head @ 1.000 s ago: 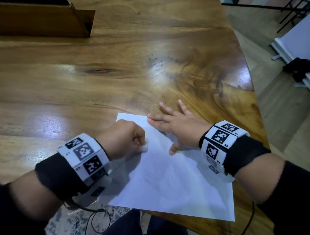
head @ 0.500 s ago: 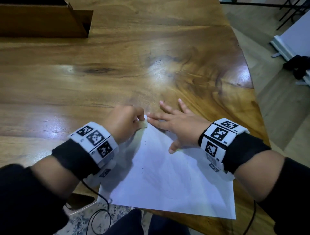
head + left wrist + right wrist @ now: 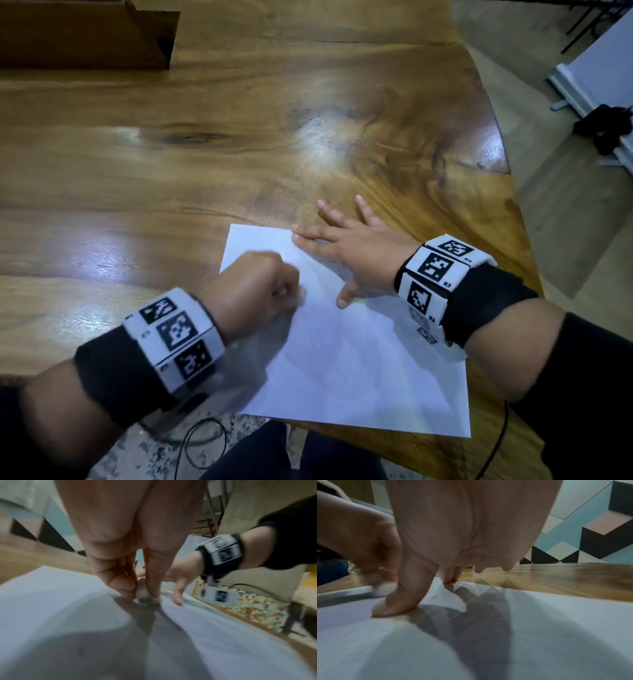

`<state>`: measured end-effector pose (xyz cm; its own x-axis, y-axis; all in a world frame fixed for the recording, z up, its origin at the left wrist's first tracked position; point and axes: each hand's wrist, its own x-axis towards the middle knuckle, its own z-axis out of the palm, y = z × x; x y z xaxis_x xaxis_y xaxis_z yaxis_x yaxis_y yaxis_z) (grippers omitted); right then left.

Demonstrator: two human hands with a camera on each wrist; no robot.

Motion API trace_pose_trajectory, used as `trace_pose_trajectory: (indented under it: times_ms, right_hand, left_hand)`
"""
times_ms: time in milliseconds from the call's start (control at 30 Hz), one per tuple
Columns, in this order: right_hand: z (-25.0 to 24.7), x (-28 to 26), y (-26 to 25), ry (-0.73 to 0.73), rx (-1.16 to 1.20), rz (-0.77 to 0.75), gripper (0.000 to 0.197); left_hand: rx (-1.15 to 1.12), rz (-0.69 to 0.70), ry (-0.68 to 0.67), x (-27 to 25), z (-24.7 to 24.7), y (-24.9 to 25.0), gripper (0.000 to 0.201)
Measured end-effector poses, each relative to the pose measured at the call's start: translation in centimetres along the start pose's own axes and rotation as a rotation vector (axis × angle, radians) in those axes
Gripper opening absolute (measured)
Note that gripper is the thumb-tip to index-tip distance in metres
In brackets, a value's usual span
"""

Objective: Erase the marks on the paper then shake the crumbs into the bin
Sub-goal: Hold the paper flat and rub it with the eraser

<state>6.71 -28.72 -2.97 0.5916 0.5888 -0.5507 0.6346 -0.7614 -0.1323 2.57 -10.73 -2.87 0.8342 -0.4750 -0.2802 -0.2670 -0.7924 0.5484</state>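
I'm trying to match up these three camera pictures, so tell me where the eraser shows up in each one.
Head: the eraser is a pale blur at the left hand, left of centre, on the paper.
Left wrist: centre, pinched between the fingers, tip on the paper.
Right wrist: a pale smear at the left edge, under the blurred left hand.
Shared landmark: the right hand pressed flat on the paper, its thumb near the eraser in all three.

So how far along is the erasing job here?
Still mid-erase. The left hand pinches a small white eraser against the white paper sheet; the right hand presses it flat. Faint marks remain. Shaking crumbs out is not yet begun; no bin identifiable.
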Motion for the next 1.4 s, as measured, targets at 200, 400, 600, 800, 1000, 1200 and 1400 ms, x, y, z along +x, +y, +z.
trace_pose_trajectory:
  times_ms: [200, 400, 600, 800, 1000, 1200, 1400]
  right_hand:
    - [0.2, 0.1, 0.0, -0.003, -0.004, 0.006, 0.110]
    - [0.2, 0.0, 0.2, 0.003, 0.005, -0.007, 0.108]
    - [0.3, 0.1, 0.2, 0.007, 0.021, 0.000, 0.110]
    - [0.1, 0.0, 0.2, -0.004, 0.009, -0.005, 0.108]
    - [0.1, 0.0, 0.0, -0.014, 0.014, 0.008, 0.108]
    - [0.0, -0.2, 0.0, 0.026, -0.012, -0.004, 0.105]
    - [0.4, -1.0, 0.5, 0.127, 0.017, 0.014, 0.092]
  left_hand:
    - [0.008, -0.131, 0.231, 2.9, -1.4, -0.1, 0.007]
    - [-0.017, 0.001, -0.094, -0.8, 0.5, 0.6, 0.015]
    - [0.007, -0.063, 0.198, 2.7, -1.1, -0.7, 0.006]
    - [0.098, 0.127, -0.205, -0.9, -0.1, 0.0, 0.005]
    - [0.065, 0.049, 0.152, 2.4, -1.0, -0.8, 0.006]
    - [0.015, 0.098, -0.027, -1.9, 1.0, -0.8, 0.017]
    - [0.029, 0.001, -0.017, -1.4, 0.9, -0.4, 0.009]
